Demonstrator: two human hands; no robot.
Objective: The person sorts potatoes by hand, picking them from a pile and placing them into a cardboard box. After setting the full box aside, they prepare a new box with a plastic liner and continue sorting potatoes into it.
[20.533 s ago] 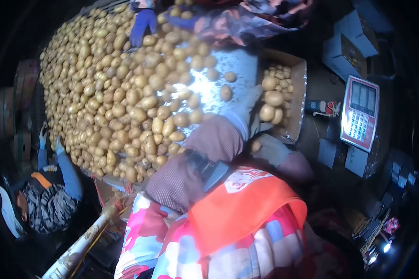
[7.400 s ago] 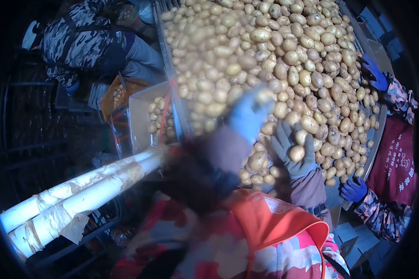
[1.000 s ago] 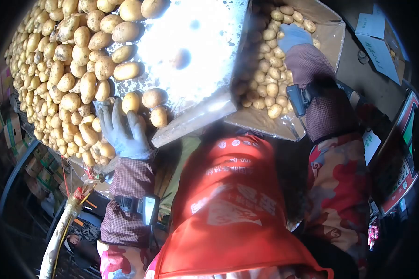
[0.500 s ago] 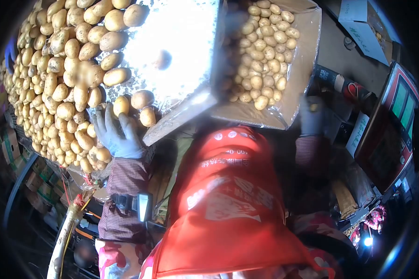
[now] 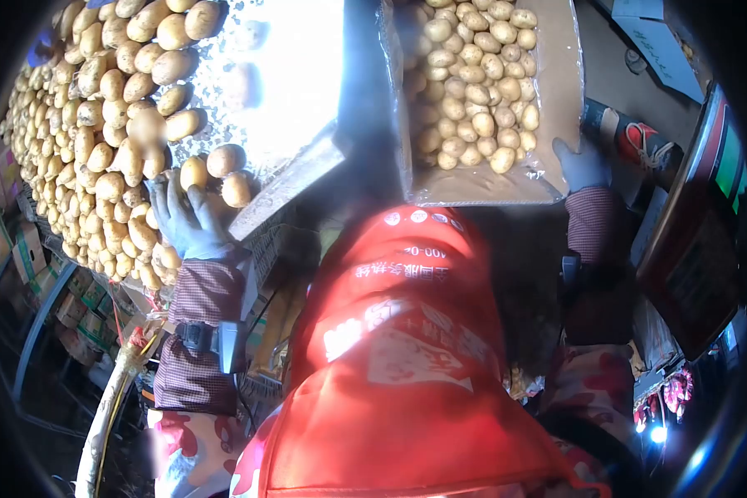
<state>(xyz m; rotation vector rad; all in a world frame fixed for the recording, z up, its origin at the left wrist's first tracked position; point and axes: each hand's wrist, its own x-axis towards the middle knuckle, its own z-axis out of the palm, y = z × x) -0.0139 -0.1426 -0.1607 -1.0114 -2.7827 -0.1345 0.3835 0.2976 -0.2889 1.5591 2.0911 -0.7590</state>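
Potatoes (image 5: 475,93) cover much of the cardboard box (image 5: 561,91), with many more heaped outside it on the table (image 5: 295,83). The left hand (image 5: 192,228) is spread loosely against the heap's edge; the right hand (image 5: 586,168) is at the box's corner, its grip unclear.

From here, the potato pile (image 5: 108,149) spreads left of the left hand (image 5: 189,217) and beyond it, on the table (image 5: 299,91). Three loose potatoes (image 5: 235,189) lie just beyond that hand. Left of the right hand (image 5: 585,164) sits the box (image 5: 556,100), potatoes inside; right of it, the scale (image 5: 689,241).
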